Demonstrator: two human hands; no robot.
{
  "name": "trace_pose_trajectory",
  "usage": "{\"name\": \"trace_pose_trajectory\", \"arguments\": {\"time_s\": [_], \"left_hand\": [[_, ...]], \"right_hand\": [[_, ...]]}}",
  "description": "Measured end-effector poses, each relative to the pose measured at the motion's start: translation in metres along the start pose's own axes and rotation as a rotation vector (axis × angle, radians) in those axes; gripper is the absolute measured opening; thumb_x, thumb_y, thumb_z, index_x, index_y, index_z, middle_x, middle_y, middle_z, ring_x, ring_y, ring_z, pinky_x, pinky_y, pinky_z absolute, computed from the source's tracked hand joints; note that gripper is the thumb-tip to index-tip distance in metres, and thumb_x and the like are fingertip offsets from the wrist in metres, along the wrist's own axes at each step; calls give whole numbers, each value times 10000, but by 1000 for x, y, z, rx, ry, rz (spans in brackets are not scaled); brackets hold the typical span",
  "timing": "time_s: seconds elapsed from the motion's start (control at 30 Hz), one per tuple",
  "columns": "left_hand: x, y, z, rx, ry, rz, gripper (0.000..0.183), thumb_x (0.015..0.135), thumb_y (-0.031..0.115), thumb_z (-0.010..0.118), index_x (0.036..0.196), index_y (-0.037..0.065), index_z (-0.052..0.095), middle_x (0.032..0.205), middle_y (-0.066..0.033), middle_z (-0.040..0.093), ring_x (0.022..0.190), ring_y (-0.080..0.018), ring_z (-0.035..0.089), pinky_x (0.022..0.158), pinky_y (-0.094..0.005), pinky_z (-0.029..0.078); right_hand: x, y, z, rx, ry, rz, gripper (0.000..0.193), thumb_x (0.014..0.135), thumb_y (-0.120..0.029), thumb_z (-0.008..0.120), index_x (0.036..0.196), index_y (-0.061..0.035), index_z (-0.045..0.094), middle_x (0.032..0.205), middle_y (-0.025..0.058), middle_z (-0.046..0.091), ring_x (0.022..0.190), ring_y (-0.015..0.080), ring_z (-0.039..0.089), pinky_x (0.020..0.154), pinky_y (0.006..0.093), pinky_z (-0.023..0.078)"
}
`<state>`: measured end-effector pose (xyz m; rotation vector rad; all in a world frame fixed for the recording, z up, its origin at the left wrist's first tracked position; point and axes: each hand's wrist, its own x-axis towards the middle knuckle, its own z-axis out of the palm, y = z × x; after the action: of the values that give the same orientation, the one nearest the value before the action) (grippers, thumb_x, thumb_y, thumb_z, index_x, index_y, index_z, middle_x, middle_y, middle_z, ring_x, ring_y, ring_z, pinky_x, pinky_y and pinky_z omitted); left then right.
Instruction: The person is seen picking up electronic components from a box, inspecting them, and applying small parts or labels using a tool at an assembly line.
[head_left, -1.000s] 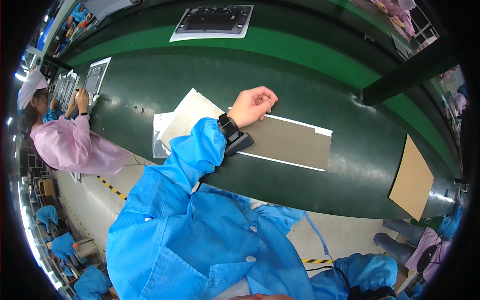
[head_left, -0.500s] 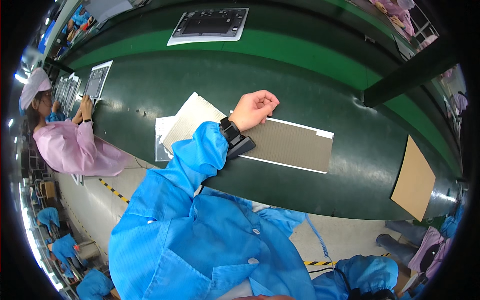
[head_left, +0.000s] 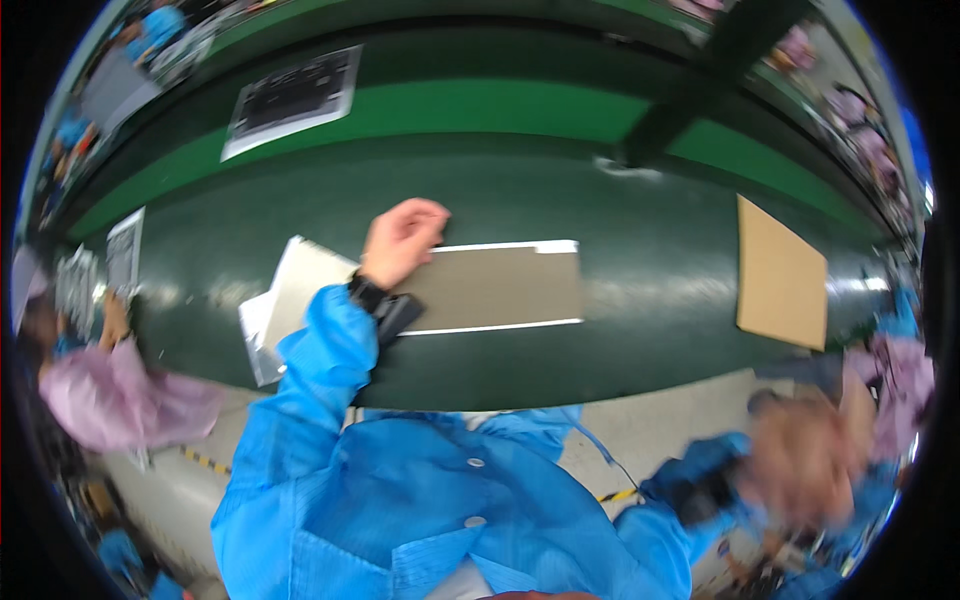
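Here at the near right, the right hand (head_left: 800, 460) is pure blur, and I can't tell whether it grips anything. Now the tabletop (head_left: 480, 370): in the middle, flat, lies the grey-brown sheet (head_left: 505, 285), oblong, white strips along its near and far edges, a white tab by the far right corner. Looks thin and light to me, probably bendy and easily creased; I'd take it by those white edges. At its far left part, the left hand (head_left: 403, 240) is loosely curled, nothing visible inside. And way off, far left, a dark panel (head_left: 295, 92) on white backing.
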<state>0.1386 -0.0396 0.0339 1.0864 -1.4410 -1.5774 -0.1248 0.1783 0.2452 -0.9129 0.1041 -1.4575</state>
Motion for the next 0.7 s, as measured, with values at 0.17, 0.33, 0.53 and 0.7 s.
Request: {"name": "trace_pose_trajectory", "arguments": {"time_s": [0.17, 0.33, 0.53, 0.7], "left_hand": [[-6, 4, -8, 44, -3, -9, 115, 883, 110, 534, 956, 29, 571, 667, 1, 536, 463, -33, 452, 390, -167, 329], [-4, 5, -3, 48, -21, 3, 114, 881, 109, 526, 950, 30, 571, 666, 4, 534, 466, -33, 451, 391, -163, 328], [-4, 8, -5, 51, -13, -19, 116, 871, 88, 540, 958, 21, 576, 668, 12, 531, 475, -31, 440, 424, -177, 344], [-25, 51, -15, 127, -118, 160, 91, 854, 55, 551, 914, -3, 590, 683, 12, 548, 551, -19, 475, 487, -161, 360]], "right_hand": [[16, 50, -65, -83, 577, 226, 83, 856, -76, 503, 933, -87, 473, 527, -86, 297, 394, 25, 262, 398, 195, 189], [17, 65, -85, -133, 609, 263, 29, 890, -126, 490, 883, -99, 481, 517, -83, 302, 394, 28, 258, 417, 194, 196], [25, 46, -83, -178, 753, 204, 367, 957, -330, 404, 689, -88, 471, 494, -61, 301, 393, 57, 267, 390, 207, 213], [32, -4, -30, -1045, 744, -319, 231, 914, -232, 494, 780, -51, 546, 581, -21, 375, 467, 66, 339, 399, 204, 251]]}}
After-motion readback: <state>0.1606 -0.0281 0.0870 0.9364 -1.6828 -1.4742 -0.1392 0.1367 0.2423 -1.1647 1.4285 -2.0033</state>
